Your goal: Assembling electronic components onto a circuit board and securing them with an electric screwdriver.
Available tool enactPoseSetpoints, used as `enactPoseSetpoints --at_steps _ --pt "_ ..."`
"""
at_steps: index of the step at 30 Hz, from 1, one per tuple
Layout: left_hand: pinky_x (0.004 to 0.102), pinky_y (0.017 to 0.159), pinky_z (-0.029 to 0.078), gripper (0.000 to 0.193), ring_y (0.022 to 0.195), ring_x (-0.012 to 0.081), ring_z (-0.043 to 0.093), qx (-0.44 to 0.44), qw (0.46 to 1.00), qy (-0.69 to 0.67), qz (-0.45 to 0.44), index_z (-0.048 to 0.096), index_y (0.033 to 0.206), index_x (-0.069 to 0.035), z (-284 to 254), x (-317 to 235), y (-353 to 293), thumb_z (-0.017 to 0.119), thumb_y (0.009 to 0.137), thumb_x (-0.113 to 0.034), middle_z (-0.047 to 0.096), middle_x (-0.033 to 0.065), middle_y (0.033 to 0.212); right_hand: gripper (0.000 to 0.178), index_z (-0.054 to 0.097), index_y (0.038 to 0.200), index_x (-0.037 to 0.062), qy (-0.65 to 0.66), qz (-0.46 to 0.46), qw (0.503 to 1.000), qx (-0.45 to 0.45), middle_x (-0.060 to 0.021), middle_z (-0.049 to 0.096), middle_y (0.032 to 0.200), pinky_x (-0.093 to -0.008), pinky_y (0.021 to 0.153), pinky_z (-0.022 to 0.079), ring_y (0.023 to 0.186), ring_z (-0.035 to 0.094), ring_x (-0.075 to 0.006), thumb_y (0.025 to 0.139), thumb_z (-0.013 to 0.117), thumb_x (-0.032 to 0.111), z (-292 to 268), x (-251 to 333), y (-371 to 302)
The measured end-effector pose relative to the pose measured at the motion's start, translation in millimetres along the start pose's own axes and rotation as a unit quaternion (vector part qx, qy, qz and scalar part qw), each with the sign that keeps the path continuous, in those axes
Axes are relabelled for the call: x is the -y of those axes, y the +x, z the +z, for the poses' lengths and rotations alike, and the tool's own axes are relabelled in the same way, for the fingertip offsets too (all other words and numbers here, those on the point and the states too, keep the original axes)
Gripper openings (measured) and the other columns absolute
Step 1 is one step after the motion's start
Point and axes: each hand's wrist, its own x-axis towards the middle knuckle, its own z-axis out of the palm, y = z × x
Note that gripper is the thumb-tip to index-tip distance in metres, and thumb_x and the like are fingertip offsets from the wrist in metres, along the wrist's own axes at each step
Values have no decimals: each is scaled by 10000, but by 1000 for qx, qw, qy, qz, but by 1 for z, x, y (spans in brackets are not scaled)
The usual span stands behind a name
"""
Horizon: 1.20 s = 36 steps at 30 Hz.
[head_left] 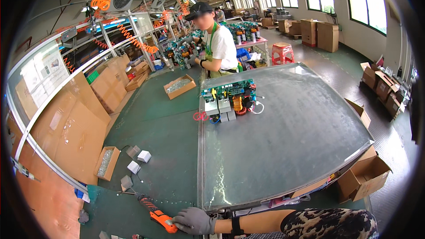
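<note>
My right hand [195, 221], in a grey glove, reaches in from the lower right with a black strap at the wrist. Its fingers are bent against the rear end of an orange and black power screwdriver [160, 217], which lies on the green bench mat [172, 150] and points to the far left. Small screws [172, 202] lie in a row just beyond the tool. Several small white and grey blocks [133, 167], some with wires, sit farther left. My left hand is not in view.
A circuit assembly [228, 99] with coils and heatsinks stands on the grey tabletop [283, 137]. Small cartons of clear parts [106, 163] [180, 86] rest on the mat. A co-worker [217, 44] stands beyond, reaching left. An open cardboard box [365, 177] is at right.
</note>
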Motion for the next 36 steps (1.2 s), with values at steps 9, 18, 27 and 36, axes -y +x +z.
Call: enactPoseSetpoints --at_steps 9,18,27,36 --pt "550 893 468 508 1001 442 595 -32 998 49 16 636 1232 -82 9 2 1 552 947 -493 667 225 1098 219 625 1079 71 18 0 1000 -14 -115 625 905 -433 795 486 864 611 -327 941 564 230 16 -10 -5" --pt "540 845 481 500 949 449 606 -7 998 63 -17 642 1228 -98 -3 -19 7 525 957 -503 658 231 1038 333 659 1173 64 -43 -21 999 17 -147 659 927 -463 783 505 831 624 -315 931 610 287 12 -10 -2" --pt "548 850 484 475 973 434 600 -39 995 87 23 656 1223 -107 7 -11 2 540 954 -480 657 234 1056 192 615 1058 75 31 -5 999 -20 -117 613 883 -440 779 490 839 615 -330 931 575 214 20 -12 -5" --pt "528 936 455 480 1039 399 592 11 997 71 -3 625 1264 -73 8 4 -3 532 961 -433 651 216 1110 219 640 1063 58 23 -11 999 -22 -121 649 901 -433 782 505 868 643 -323 940 576 227 6 -4 -2"
